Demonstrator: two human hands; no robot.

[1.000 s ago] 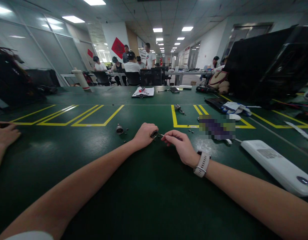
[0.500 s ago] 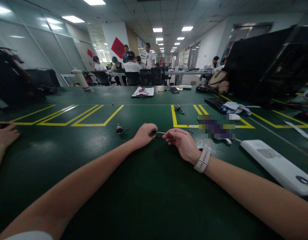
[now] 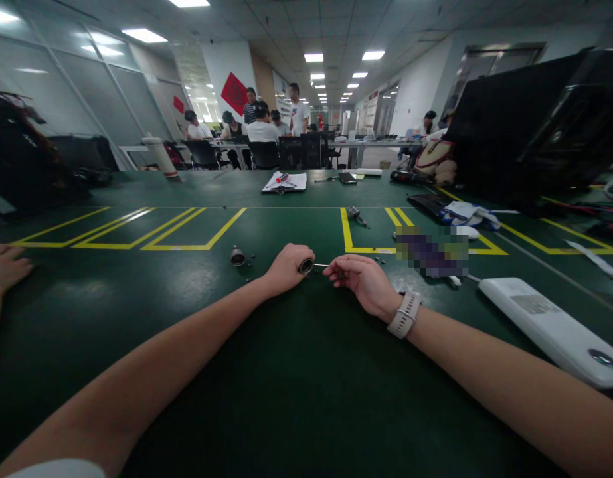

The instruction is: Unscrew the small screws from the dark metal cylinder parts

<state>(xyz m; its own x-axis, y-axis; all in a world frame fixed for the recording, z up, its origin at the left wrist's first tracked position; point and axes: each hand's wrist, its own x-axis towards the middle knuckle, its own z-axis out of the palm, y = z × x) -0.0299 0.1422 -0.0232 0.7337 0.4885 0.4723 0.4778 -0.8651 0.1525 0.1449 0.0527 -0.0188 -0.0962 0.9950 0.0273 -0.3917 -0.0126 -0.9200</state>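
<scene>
Head view: we see a small round metal part (image 3: 305, 266) pinched in the fingers of our left hand (image 3: 287, 267), just above the green worktop (image 3: 296, 385) and close to the middle of the frame. Our right hand (image 3: 364, 280) is closed on a thin metal tool (image 3: 322, 265), whose tip points into the open end of the round part; we cannot tell whether it touches. A pale watch (image 3: 404, 314) sits on the right wrist. Both forearms rest on the worktop.

Several tiny dark pieces (image 3: 250, 269) lie scattered on the worktop beside the left hand, and a second small metal cylinder (image 3: 237, 255) stands a little farther left. Yellow lines (image 3: 186, 229) mark boxes on the surface beyond the hands. To the right lies a long white device (image 3: 552, 328), and behind it a blurred patch hides something. Farther back we see a clipboard with papers (image 3: 285, 182), a dark phone (image 3: 347, 178) and a small tool (image 3: 356, 216). At the left edge another person's hand (image 3: 4, 265) lies flat on the worktop. People sit and stand around tables in the background.
</scene>
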